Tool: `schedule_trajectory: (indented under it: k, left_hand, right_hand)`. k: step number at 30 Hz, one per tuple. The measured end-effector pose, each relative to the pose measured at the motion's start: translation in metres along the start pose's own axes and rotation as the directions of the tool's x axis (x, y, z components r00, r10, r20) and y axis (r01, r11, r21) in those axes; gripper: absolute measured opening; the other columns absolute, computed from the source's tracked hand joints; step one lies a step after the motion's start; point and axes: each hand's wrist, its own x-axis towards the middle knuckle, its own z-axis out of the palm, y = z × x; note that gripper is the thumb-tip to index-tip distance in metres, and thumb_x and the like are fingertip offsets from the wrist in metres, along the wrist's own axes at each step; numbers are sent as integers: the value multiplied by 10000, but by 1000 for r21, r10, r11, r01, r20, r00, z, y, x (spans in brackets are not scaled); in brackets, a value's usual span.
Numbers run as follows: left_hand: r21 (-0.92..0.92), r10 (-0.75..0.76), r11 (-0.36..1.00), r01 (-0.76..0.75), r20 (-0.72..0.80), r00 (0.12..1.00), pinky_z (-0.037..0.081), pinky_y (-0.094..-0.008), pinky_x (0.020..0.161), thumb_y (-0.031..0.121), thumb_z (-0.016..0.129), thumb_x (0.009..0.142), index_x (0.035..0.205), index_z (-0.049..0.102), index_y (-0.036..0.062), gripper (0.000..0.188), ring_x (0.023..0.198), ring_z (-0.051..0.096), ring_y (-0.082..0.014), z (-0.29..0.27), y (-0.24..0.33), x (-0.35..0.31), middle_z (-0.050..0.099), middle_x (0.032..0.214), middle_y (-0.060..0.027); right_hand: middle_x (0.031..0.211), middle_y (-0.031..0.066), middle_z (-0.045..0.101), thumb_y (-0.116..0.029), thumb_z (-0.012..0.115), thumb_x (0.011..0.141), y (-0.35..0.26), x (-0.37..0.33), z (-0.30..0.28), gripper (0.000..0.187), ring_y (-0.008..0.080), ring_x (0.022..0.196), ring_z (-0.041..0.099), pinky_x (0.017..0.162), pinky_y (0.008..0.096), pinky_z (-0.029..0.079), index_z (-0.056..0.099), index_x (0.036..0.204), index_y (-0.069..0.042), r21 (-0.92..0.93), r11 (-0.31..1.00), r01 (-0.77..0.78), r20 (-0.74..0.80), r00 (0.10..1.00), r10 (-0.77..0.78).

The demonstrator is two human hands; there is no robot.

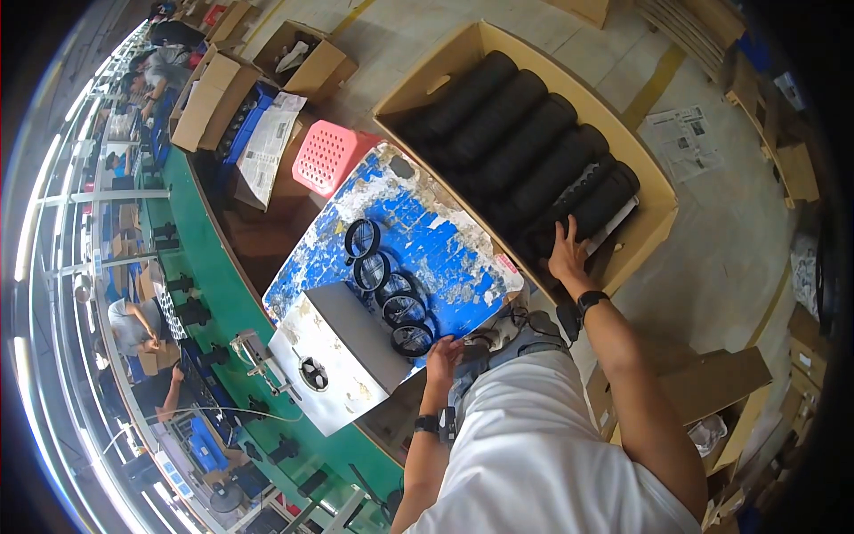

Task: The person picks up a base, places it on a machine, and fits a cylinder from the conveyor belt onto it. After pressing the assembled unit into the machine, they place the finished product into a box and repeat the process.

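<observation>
My right hand (pixel 569 255) reaches into a cardboard box (pixel 656 169), fingers spread against the end of a black cylindrical roll (pixel 605 200). Several such black rolls lie side by side in that box. My left hand (pixel 443 358) hangs loosely curled at the near edge of a worn blue tabletop (pixel 454 289), with nothing visible in it. Just left of it is the nearest black ring (pixel 412 339), apart from the fingers. More black rings, each with something clear or wiry-looking inside, form a slanting row up to the farthest ring (pixel 362 239).
A white metal machine (pixel 334 356) with a round fan-like opening stands left of the rings. Behind the tabletop is a pink perforated basket (pixel 329 158). A green conveyor bench (pixel 200 222) runs along the left, where other people work. Open cartons (pixel 712 392) stand at my right.
</observation>
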Motion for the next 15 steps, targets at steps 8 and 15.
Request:
schedule_trajectory:
  k: [8, 15]
  left_hand:
    - [133, 116, 985, -106, -70, 991, 462, -244, 685, 194, 497, 930, 988, 585, 63, 168, 806, 643, -142, -12, -4, 3, 684, 907, -82]
    - [143, 89, 986, -82, -39, 995, 467, -248, 689, 203, 479, 939, 1017, 575, 72, 180, 821, 642, -141, -5, 1, -6, 673, 921, -63]
  right_hand:
    - [1504, 187, 192, -319, 780, 637, 11, 18, -3, 755, 502, 1310, 254, 1021, 563, 363, 466, 1290, -107, 239, 929, 282, 106, 943, -314]
    - [1481, 206, 211, -303, 727, 715, 16, 34, 52, 687, 484, 1350, 202, 1086, 602, 236, 461, 1317, -106, 40, 959, 279, 99, 954, -282]
